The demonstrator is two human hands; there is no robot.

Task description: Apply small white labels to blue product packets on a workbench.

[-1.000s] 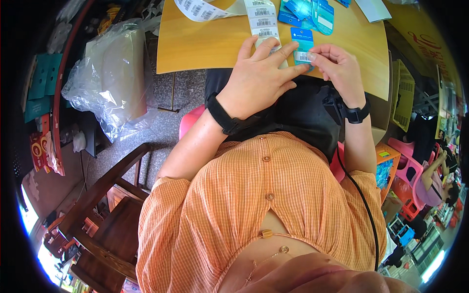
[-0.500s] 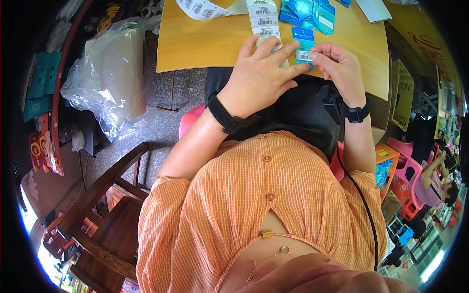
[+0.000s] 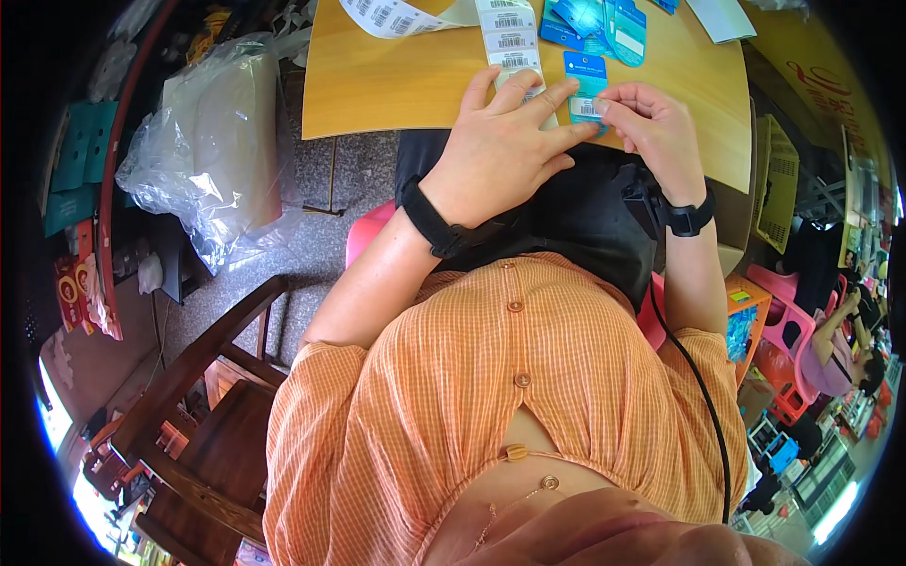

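My left hand (image 3: 510,141) rests palm down at the table's front edge, fingers spread, its fingertips on a strip of white barcode labels (image 3: 510,38) and beside a blue-and-teal hanging tag (image 3: 585,71). My right hand (image 3: 656,137) is closed in a pinch, thumb and forefinger on a small white barcode label (image 3: 585,109) lying across the lower part of that tag. The label strip curls away to the back left. More blue tags (image 3: 595,28) are piled behind the single tag, and a folded white paper (image 3: 717,17) lies to their right.
The yellow wooden table (image 3: 368,104) spans ahead of me. At left are a plastic-wrapped bundle (image 3: 212,151), a dark wooden chair (image 3: 212,420) and shelved goods (image 3: 80,189). At right are a yellow crate (image 3: 779,184), an orange shelf (image 3: 746,307), pink chairs (image 3: 793,321) and another person (image 3: 830,368).
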